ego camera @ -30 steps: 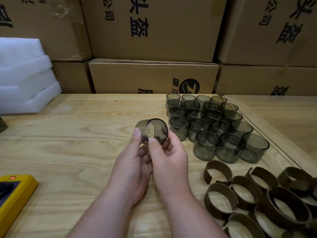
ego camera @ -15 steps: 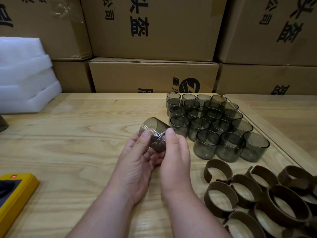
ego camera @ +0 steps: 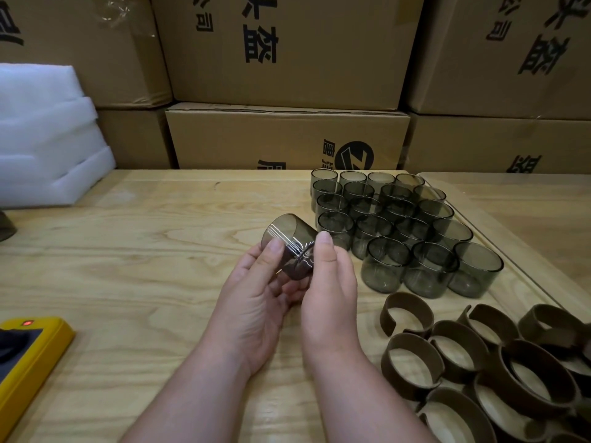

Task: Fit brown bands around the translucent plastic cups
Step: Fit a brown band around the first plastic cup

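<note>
Cup (ego camera: 292, 243) tilted on its side above our table (ego camera: 128, 251), our left hand (ego camera: 256, 302) and right hand (ego camera: 329, 289) both pinching it, more cups (ego camera: 399, 225) and bands (ego camera: 479, 362) at right.

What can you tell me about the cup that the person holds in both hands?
The held cup is a short, smoky grey cylinder of translucent plastic, glossy, with light streaks on its wall. It is tilted, raised above the wooden table, left of the standing cups. The left hand and the right hand grip it, thumbs on its wall. No brown band is visible on it.
</note>
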The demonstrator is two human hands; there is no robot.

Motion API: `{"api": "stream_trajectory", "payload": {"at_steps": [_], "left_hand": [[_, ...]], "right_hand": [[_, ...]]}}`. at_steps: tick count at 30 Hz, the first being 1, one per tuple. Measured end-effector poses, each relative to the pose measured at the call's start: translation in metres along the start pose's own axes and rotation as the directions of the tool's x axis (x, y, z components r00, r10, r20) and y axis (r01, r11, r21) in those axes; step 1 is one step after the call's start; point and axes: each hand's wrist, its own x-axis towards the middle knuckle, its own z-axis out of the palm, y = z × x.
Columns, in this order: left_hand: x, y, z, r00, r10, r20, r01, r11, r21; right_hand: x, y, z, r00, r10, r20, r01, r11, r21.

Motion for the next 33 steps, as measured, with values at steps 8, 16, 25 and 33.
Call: {"api": "stream_trajectory", "payload": {"at_steps": [8, 16, 25, 33], "left_hand": [[-0.001, 0.004, 0.0, 0.995, -0.097, -0.027, 0.095, 0.991, -0.093], [0.003, 0.007, -0.005, 0.982, -0.184, -0.05, 0.168, 0.958, -0.234], [0.008, 0.003, -0.009, 0.993, -0.114, -0.017, 0.106, 0.963, -0.249], [0.004, -0.002, -0.007, 0.996, 0.02, 0.083, -0.017, 0.999, -0.028]], "right_hand": [[-0.003, 0.002, 0.002, 0.99, -0.057, 0.129, 0.062, 0.998, -0.033], [-0.005, 0.006, 0.003, 0.983, -0.076, 0.167, 0.111, 0.972, -0.208], [-0.001, 0.002, -0.001, 0.992, -0.059, 0.112, 0.066, 0.996, -0.062], [-0.001, 0.004, -0.003, 0.998, -0.06, 0.036, 0.061, 0.997, -0.043]]}}
